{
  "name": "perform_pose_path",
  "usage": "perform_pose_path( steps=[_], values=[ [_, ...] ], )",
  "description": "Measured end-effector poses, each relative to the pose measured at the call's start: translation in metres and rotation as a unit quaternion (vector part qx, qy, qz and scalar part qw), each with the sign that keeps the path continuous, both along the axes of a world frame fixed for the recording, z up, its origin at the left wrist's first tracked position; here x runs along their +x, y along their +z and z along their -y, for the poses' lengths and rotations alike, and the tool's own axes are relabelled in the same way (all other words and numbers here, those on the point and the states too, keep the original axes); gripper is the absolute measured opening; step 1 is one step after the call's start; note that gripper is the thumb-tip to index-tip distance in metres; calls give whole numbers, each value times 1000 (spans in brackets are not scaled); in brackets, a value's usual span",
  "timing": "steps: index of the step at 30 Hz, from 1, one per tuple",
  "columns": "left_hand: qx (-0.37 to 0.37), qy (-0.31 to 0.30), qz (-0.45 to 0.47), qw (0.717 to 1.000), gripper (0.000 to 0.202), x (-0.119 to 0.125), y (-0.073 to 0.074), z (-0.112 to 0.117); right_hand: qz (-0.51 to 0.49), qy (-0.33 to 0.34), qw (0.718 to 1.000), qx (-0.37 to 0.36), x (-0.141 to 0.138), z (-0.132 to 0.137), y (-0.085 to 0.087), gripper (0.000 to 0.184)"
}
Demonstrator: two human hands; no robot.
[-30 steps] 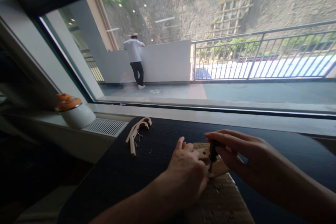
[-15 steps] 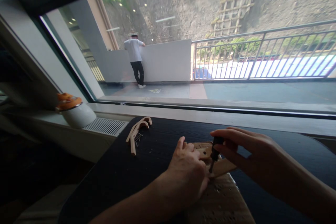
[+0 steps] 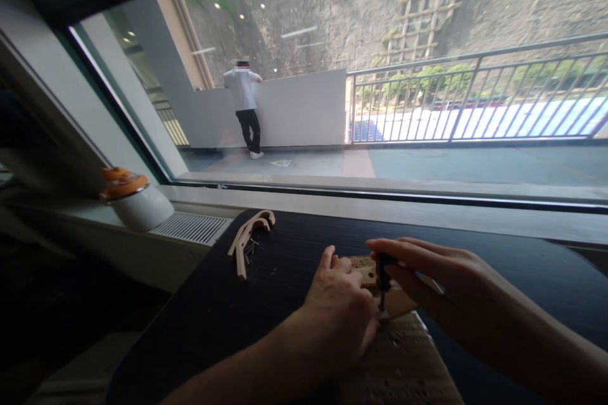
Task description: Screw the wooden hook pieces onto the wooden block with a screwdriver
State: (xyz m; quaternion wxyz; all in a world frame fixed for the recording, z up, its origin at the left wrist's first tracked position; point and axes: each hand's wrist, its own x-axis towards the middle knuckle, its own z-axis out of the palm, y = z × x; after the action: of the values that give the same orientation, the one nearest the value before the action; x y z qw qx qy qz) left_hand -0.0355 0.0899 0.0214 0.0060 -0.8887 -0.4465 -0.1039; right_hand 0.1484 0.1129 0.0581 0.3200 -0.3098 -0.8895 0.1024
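Black, faintly grained worktop (image 3: 213, 329) carries a brown, pitted wooden board (image 3: 403, 364). Over the board's far half, a slim black-handled screwdriver (image 3: 383, 272) now stands nearly upright, its tip at a pale flat wooden piece (image 3: 399, 304); half a second ago its handle leaned rightward. That suggests turning in place, the tip barely shifting. The right hand (image 3: 439, 269) has swung leftward, fingers pinching the handle. The left hand (image 3: 339, 297) stays over the board's left edge, fingers bent; their grip I cannot tell. Well left of the board, two hooked light-wood pieces (image 3: 243, 242) and thin metal screws (image 3: 249, 254) lie unmoved.
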Motion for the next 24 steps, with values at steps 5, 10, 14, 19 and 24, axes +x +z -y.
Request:
perform_pose_path(
  steps=[5, 10, 14, 19, 24],
  values=[
    [-8, 2, -22, 1000, 27, 1, 2, -1, -10, -30, 999, 11, 1, -4, 0, 28],
    [-18, 5, -30, 999, 24, 1, 5, -1, -6, -95, 995, 21, 3, -5, 3, 20],
    [-18, 5, -28, 999, 24, 1, 3, -1, 7, -129, 992, 13, 3, -3, 3, 12],
    [-16, 7, -21, 1000, 24, 2, 2, -1, 9, -111, 994, 10, -5, -1, -3, 15],
    [-17, 5, -3, 1000, 26, 2, 1, -1, 17, -35, 999, -10, -11, 0, -5, 30]
  ],
)
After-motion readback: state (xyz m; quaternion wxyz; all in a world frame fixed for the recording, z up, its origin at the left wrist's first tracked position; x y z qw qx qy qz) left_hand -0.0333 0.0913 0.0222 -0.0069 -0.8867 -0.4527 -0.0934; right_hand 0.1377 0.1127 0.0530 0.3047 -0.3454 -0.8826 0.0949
